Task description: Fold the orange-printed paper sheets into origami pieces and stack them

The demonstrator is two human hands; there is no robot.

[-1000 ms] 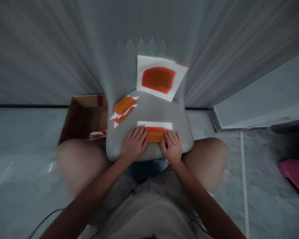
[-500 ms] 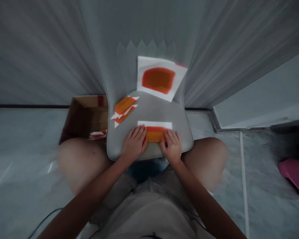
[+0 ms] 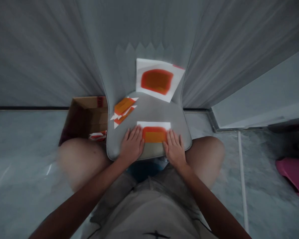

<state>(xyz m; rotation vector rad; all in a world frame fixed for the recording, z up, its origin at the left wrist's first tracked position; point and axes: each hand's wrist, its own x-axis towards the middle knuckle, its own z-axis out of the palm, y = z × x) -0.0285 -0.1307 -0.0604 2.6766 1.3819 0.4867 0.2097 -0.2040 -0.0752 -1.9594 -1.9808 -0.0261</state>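
A folded sheet (image 3: 154,134), white with a red-edged orange patch, lies on the grey chair seat close to its front edge. My left hand (image 3: 133,143) rests flat on the sheet's left end, fingers stretched out. On the right end lies my right hand (image 3: 173,146), its fingers flat and slightly apart. Farther back, a larger white sheet (image 3: 156,80) with an orange and red patch leans toward the backrest. Folded orange and white paper pieces (image 3: 124,109) sit at the seat's left side.
An open cardboard box (image 3: 83,114) with red and white paper inside stands on the floor left of the chair (image 3: 151,111). My knees flank the seat. A pink object (image 3: 294,176) is on the floor at far right.
My hands have spread slightly apart, the right one moving outward, so more of the folded sheet's orange patch and red border shows. The view has shifted a little.
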